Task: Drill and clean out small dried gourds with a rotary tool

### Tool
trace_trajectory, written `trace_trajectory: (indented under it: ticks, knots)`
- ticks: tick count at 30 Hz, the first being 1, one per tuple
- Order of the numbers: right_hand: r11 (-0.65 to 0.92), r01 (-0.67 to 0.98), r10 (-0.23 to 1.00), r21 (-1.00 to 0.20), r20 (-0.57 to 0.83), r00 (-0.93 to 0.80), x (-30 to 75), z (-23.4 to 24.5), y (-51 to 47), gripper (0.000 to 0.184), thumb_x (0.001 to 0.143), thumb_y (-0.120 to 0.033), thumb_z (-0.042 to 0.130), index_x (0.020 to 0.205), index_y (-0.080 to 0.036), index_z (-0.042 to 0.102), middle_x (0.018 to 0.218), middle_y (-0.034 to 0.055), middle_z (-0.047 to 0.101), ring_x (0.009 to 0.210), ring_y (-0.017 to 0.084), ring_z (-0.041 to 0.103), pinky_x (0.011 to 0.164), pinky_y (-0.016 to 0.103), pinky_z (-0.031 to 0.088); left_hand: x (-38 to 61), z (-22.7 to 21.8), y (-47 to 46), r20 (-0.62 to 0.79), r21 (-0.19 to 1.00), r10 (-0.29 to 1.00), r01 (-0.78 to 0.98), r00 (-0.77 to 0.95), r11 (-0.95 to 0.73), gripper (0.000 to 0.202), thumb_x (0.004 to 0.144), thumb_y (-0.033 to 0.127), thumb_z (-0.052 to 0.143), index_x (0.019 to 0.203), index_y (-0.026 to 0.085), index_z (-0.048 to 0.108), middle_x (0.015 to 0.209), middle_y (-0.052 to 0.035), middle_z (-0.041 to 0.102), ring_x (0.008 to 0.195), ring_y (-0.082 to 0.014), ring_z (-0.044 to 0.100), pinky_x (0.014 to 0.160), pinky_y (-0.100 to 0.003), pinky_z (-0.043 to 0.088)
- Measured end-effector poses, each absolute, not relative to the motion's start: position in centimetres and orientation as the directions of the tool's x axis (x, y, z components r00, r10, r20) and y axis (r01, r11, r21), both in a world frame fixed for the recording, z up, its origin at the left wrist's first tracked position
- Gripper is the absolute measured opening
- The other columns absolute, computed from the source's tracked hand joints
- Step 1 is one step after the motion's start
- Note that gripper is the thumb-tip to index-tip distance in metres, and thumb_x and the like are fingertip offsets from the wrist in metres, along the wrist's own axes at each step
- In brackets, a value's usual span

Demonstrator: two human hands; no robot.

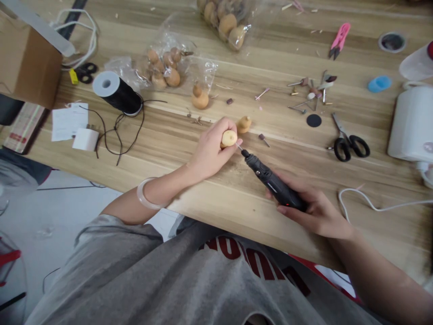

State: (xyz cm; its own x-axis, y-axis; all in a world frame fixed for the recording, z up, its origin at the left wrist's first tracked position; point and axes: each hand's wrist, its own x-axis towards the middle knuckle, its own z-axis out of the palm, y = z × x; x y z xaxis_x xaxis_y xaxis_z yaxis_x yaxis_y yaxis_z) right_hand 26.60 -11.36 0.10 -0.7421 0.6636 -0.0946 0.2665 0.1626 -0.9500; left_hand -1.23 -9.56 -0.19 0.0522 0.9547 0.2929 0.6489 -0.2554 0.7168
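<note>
Wrapped in the fingers of my left hand [212, 148] is a small pale gourd [229, 138], its rounded end showing. My right hand [313, 205] grips a black rotary tool [275, 184] by its lower body, where a small red light shows. The tool's thin bit points up and left to the gourd's edge; whether it touches cannot be made out. Just beyond my left hand lies a tan gourd [244, 124]. A small grinding bit [264, 139] rests to the right of it. Farther left stands another gourd [200, 97].
Bagged gourds [172, 76] lie at the back, near a black thread spool [118, 94]. Loose rotary bits [314, 95], black-handled scissors [350, 144] and pink snips [339, 40] are to the right. A white device [411, 124] stands at the right edge, a cardboard box [35, 63] at left.
</note>
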Motion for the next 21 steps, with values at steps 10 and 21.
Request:
trace_trajectory:
  ticks: [10, 21]
  knots:
    - [0.096, 0.252, 0.638, -0.963, -0.135, -0.759, 26.51, 0.01, -11.14, 0.069, 0.089, -0.031, 0.067, 0.152, -0.03, 0.038, 0.11, 0.0037, 0.073, 0.11, 0.019, 0.069, 0.103, 0.033, 0.052, -1.46, -0.27, -9.46, 0.302, 0.691, 0.951, 0.67, 0.072, -0.27, 0.012, 0.09, 0.024, 0.059, 0.088, 0.022, 0.048, 0.086, 0.0008, 0.061, 0.082, -0.0164, 0.059, 0.078, -0.034, 0.05]
    - [0.072, 0.281, 0.655, -0.957, -0.167, -0.737, 26.05, 0.43, -11.04, 0.067, 0.087, -0.034, 0.068, 0.149, -0.025, 0.043, 0.104, 0.006, 0.075, 0.101, 0.022, 0.07, 0.096, 0.037, 0.056, -1.45, -0.22, -9.4, 0.273, 0.707, 0.96, 0.663, 0.066, -0.247, 0.008, 0.088, 0.021, 0.059, 0.09, 0.023, 0.052, 0.087, -0.0001, 0.062, 0.085, -0.0186, 0.059, 0.079, -0.036, 0.048]
